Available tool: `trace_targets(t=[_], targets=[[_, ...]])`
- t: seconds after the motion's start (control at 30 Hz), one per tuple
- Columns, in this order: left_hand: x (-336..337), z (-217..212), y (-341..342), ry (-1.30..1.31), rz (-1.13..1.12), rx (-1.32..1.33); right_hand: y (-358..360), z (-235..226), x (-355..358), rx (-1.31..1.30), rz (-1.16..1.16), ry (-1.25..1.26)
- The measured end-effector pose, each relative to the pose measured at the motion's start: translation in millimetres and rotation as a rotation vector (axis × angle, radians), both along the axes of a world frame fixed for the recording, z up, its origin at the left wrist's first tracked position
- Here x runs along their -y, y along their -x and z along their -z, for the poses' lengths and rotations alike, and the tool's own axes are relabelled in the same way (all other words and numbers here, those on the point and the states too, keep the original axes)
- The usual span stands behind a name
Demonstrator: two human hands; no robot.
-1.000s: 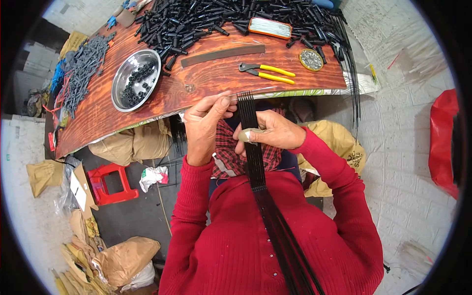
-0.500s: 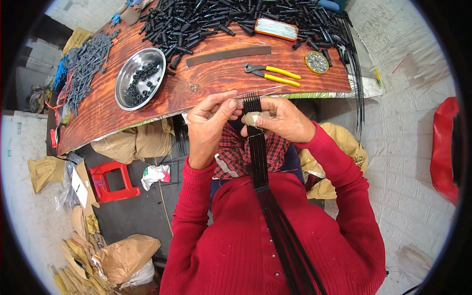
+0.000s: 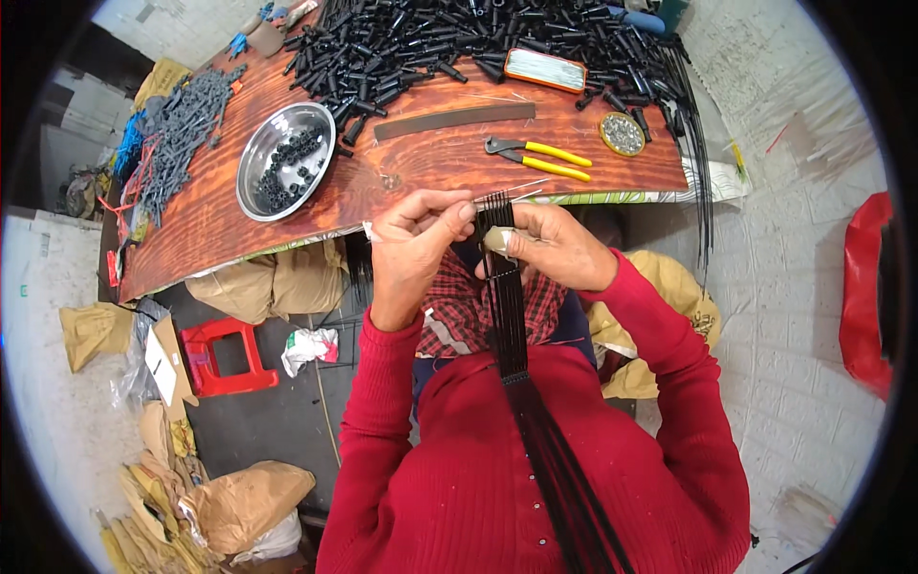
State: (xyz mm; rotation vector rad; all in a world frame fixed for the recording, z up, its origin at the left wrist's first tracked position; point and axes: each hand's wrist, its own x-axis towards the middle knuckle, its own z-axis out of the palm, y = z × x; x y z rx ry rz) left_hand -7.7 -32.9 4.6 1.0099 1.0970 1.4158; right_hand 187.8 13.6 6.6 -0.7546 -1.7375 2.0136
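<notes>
A flat row of thin black rods (image 3: 507,325) runs from the table's near edge down over my red sweater. Cross bindings hold the rods side by side. My right hand (image 3: 569,251) grips the row near its upper end, the thumb, with a beige covering, pressed across the front. Beside the rod tips my left hand (image 3: 413,249) is closed in a pinch, thumb against forefinger. What lies between those fingertips is too small to make out. Just past the tips, thin pale wires (image 3: 532,184) show at the table edge.
On the wooden table (image 3: 382,177) are a metal bowl (image 3: 251,187) with black rings, yellow-handled pincers (image 3: 555,163), a flat bar (image 3: 454,121), a tin of pale pins (image 3: 545,70), a round dish (image 3: 622,134), heaped black tubes (image 3: 411,48) and grey pieces (image 3: 182,143). A red stool (image 3: 229,383) stands left.
The whole view has shifted slightly, with the table lower in the picture. Both hands stay at the upper end of the rods, with little change in their hold.
</notes>
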Motion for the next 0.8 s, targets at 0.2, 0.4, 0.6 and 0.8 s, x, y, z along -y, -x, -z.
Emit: trace_targets(t=[0.2,0.4,0.6,0.8], targets=[[-2.1,1.4,1.5,0.026,0.016,0.028,1.1,6.2,-0.9,0.011,0.025,-0.048],[-2.3,0.3,-0.1,0.014,0.023,0.007,4.0,7.1,3.0,-0.181,0.037,0.074],[0.1,-2.3,-1.7,0.042,0.036,0.019,5.4,5.3,5.0,-0.156,0.046,0.081],[0.1,-0.5,-1.7,0.042,0.078,-0.013,-0.9,2.0,1.6,-0.067,-0.004,0.036]])
